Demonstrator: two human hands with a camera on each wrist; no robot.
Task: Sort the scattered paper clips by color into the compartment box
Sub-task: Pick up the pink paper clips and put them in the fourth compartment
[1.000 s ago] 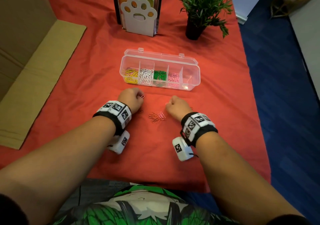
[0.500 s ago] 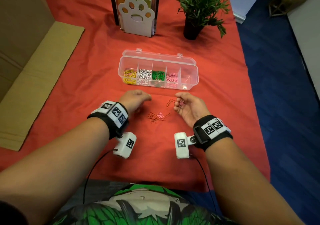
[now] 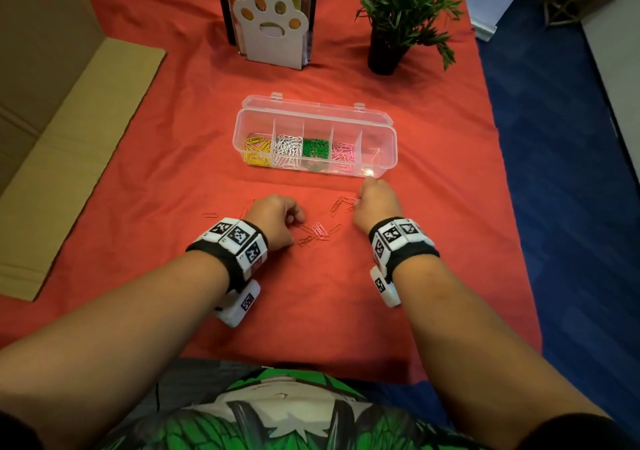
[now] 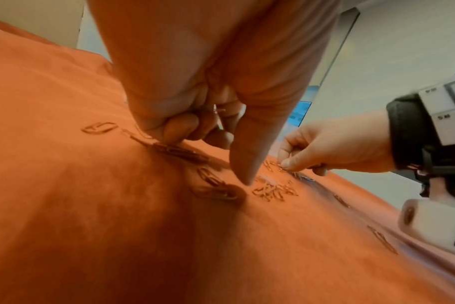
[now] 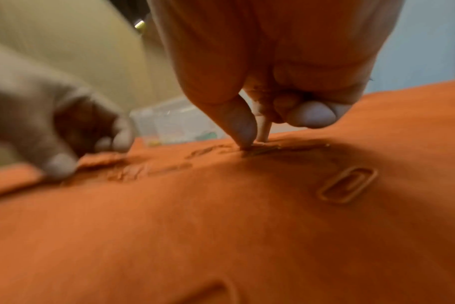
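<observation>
A red cloth (image 3: 145, 172) covered the table. On it lay the clear compartment box (image 3: 381, 127), lid open, its cells from the left holding yellow clips (image 3: 257, 150), white clips (image 3: 286, 150), green clips (image 3: 316, 147) and pink clips (image 3: 343, 151); what the last cell held could not be told. Nearer the person, red paper clips (image 3: 317, 233) lay scattered between the hands. The left hand (image 3: 275, 219) rested on the cloth, fingers curled around a few clips, thumb pointing down. The right hand (image 3: 375, 203), just in front of the box, pinched at clips on the cloth with thumb and forefinger.
</observation>
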